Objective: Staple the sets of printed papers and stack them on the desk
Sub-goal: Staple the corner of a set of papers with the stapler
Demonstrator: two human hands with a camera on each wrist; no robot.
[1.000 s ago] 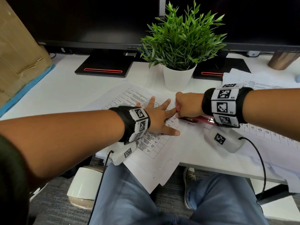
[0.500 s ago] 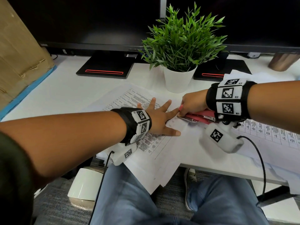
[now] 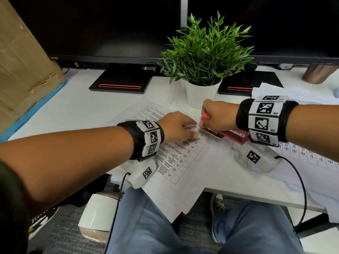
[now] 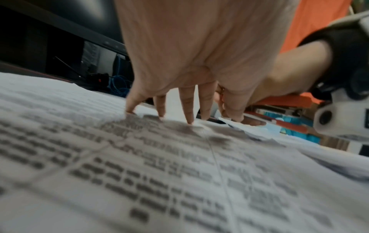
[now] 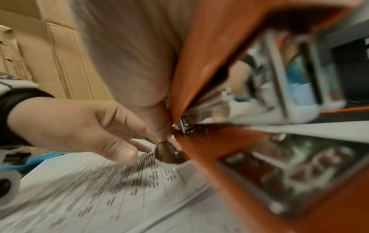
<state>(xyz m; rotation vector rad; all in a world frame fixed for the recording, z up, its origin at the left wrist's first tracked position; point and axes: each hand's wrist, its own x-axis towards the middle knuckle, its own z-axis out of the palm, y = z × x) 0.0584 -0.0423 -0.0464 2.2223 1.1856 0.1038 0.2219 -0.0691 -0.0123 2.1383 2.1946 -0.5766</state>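
With the left hand (image 3: 176,128) pressing fingers flat on the printed papers (image 3: 181,162) and the right hand (image 3: 218,116) gripping the red stapler (image 3: 233,135), the loose sheets overhanging the bench's near edge could slip and staple crooked.

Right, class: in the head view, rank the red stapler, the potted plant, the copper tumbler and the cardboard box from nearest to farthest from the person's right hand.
1. Red stapler: gripped in the right hand.
2. Potted plant: just behind the hand.
3. Copper tumbler: back right of the desk.
4. Cardboard box: far left edge.
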